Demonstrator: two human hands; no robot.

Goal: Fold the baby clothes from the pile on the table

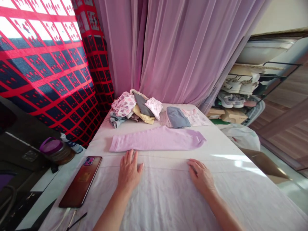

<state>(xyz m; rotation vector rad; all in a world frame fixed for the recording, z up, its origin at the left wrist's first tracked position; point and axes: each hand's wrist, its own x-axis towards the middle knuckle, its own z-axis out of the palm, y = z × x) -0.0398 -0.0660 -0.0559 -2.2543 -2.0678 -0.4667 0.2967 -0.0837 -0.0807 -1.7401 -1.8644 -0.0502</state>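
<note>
Your left hand [130, 170] and right hand [201, 177] lie empty; the garment [154, 140] is flat, far-right clothes [178, 117] folded, far-left heap [124, 104] apparently remaining.

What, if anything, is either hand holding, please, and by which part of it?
Nothing is held: the left hand and right hand rest on the sheet, the left one at the near edge of the lavender garment.

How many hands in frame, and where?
2. The left hand is at the near edge of the lilac garment, toward its left end; the right hand is nearer the camera than the garment's right part, apart from it. No others show.
</note>
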